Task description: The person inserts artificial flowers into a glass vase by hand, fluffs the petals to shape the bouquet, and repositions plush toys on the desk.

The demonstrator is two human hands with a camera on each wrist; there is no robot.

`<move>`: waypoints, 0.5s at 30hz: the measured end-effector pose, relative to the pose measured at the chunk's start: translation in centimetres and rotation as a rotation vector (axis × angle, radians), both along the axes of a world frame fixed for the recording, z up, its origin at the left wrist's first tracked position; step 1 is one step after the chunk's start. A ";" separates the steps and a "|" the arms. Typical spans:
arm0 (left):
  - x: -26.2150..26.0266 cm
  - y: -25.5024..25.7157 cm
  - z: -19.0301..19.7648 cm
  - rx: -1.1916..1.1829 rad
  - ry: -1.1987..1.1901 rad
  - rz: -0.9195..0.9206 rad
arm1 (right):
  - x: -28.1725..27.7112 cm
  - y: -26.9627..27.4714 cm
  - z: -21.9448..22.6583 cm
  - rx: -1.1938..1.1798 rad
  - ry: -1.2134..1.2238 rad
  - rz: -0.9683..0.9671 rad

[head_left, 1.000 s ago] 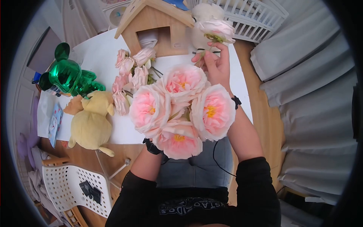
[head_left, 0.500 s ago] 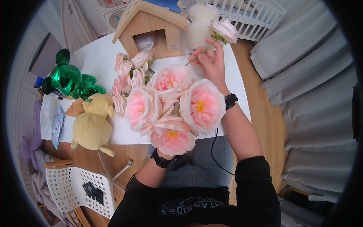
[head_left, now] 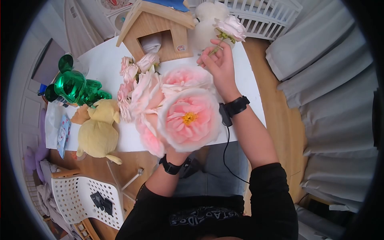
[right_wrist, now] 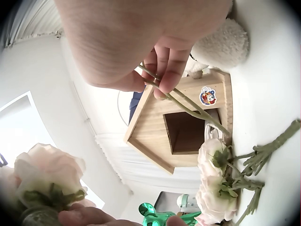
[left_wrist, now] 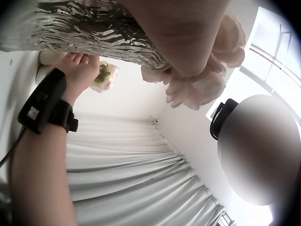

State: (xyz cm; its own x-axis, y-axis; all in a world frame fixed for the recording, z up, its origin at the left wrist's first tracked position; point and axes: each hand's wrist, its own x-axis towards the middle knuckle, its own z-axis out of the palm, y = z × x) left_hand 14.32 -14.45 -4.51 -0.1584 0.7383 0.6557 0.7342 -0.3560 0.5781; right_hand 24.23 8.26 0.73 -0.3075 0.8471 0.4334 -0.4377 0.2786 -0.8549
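My left hand [head_left: 178, 154] is mostly hidden under a bunch of large pink flowers [head_left: 190, 118]. In the left wrist view it lies against a clear, ribbed glass vase [left_wrist: 99, 33]; its fingers also show by the vase's rim in the right wrist view. The blooms stand out of the vase. At the table's far right, my right hand [head_left: 220, 68] pinches the thin green stem [right_wrist: 188, 106] of a single pale pink rose [head_left: 231, 28]. The bloom is raised beyond my fingertips, and the stem forks below them. More pale pink roses [head_left: 130, 74] lie left of the bunch.
A wooden toy house [head_left: 160, 24] stands at the back of the white table [head_left: 96, 50], beside a white plush toy [head_left: 210, 24]. On the left are a shiny green figure [head_left: 70, 84] and a yellow plush toy [head_left: 98, 134]. A perforated white chair [head_left: 70, 196] stands lower left.
The bunch in my left hand has turned and tilted, so one bloom now faces the head camera. My right hand has shifted slightly left, still holding the single rose.
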 end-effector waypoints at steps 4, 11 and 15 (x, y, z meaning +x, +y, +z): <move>-0.1 0.5 0.2 0.011 -0.012 -0.042 | -0.2 0.3 -0.5 -0.029 0.047 0.025; -0.2 0.5 -0.4 -0.101 -0.056 -0.065 | 0.5 0.4 0.2 0.068 0.016 -0.016; -0.3 0.5 -1.0 -0.153 -0.092 -0.082 | 4.1 -1.6 4.0 0.187 0.128 -0.317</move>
